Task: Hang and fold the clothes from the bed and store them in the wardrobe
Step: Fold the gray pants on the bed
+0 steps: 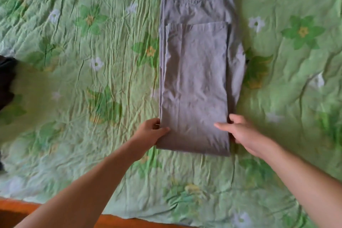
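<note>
Orange-brown wood of the bed frame [16, 209] is seen at the lower left corner, bordered by a crumpled green floral bedspread [92, 163]. Two bare forearms are stretched out over it. The left hand [149, 131] is closed on the left edge of a pair of grey trousers [194, 89], thumb laid on top. The right hand [240, 133] is pinched on the right edge in the same way. The trousers are laid flat mid-bed and folded in a long strip. Their near fold sits just behind the hands, the leg hems are doubled back across the seat, and the waistband is cut off by the far edge. Wide bedspread is left on both sides. A dark garment [6, 79] is glimpsed at the left edge.
</note>
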`<action>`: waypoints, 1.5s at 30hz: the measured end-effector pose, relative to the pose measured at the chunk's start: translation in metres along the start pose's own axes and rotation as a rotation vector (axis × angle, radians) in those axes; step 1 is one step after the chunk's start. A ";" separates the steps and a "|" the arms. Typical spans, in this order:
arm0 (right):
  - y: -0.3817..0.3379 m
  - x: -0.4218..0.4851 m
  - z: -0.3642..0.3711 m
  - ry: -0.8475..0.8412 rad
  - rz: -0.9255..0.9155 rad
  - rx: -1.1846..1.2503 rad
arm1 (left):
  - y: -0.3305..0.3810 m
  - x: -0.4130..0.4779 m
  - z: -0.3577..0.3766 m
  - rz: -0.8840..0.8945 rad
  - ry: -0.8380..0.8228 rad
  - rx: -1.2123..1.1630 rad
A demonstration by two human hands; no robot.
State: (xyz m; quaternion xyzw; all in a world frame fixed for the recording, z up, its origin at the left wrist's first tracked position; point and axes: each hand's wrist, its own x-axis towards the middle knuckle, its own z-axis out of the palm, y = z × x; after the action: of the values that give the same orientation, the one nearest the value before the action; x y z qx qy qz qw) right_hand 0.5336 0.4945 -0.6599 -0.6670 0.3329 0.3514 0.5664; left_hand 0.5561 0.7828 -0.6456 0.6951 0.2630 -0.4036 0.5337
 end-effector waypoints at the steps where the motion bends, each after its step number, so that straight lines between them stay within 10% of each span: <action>1: 0.010 -0.003 0.004 0.006 0.008 0.004 | -0.008 -0.005 0.001 -0.004 -0.010 0.005; 9: 0.028 -0.020 0.018 0.054 -0.097 0.295 | -0.007 -0.018 0.002 0.178 -0.065 -0.077; 25: 0.122 -0.089 0.046 -0.001 0.257 0.182 | -0.109 -0.086 0.020 -0.207 -0.124 -0.024; 33: -0.003 -0.015 0.025 0.129 0.008 0.418 | -0.011 -0.011 0.010 0.028 0.043 -0.247; 45: -0.087 0.048 0.009 0.228 -0.263 0.096 | 0.077 0.053 0.007 0.215 0.173 -0.233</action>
State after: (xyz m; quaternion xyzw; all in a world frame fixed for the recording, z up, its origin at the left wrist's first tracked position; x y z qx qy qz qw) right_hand 0.6312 0.5131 -0.6562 -0.7127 0.3211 0.1799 0.5971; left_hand 0.6438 0.7504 -0.6502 0.6849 0.2771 -0.2496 0.6260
